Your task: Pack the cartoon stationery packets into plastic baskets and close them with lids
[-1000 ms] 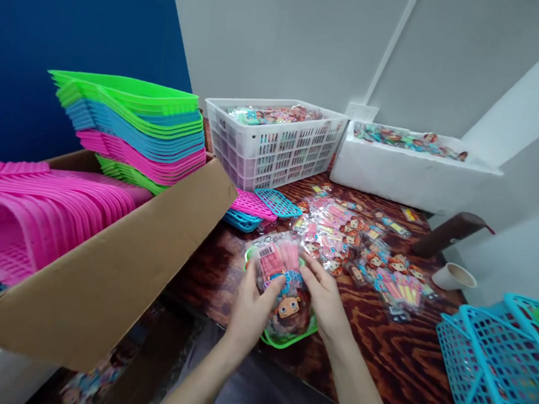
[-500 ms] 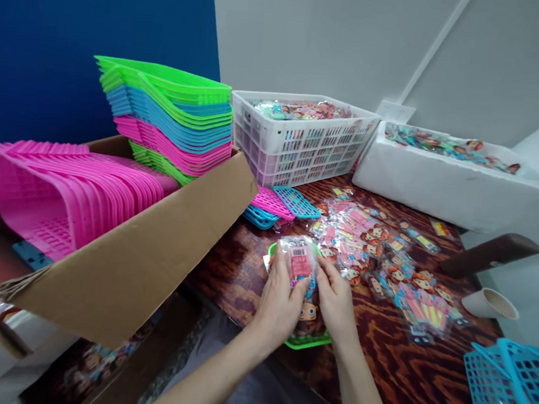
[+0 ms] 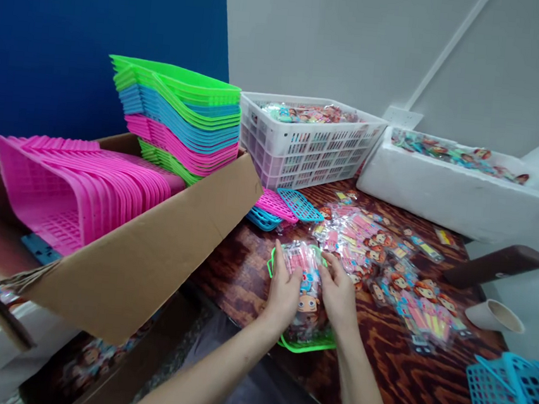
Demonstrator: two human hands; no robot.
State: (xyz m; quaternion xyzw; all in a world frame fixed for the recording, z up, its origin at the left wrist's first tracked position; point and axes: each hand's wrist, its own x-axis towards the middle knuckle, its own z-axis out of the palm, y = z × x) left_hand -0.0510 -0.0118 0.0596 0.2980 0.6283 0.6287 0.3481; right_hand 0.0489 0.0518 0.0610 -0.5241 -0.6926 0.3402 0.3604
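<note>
"Holding what, exactly?"

"Left hand [image 3: 284,289] and right hand [image 3: 339,294] both curl around a bundle of cartoon-print packets [image 3: 308,281], pressing it from either side, fingers bent on the plastic."

"And where is the bundle?"

"It sits inside a small green basket [image 3: 307,346] at the near edge of the wooden worktop [image 3: 400,373]. More loose packets [image 3: 379,251] lie scattered just right of it; a cardboard box [image 3: 139,272] of pink baskets [image 3: 75,189] stands to the left."

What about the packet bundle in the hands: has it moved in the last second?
Yes. The packet bundle has sunk into the green basket on the table; left hand and right hand press its sides.
</note>
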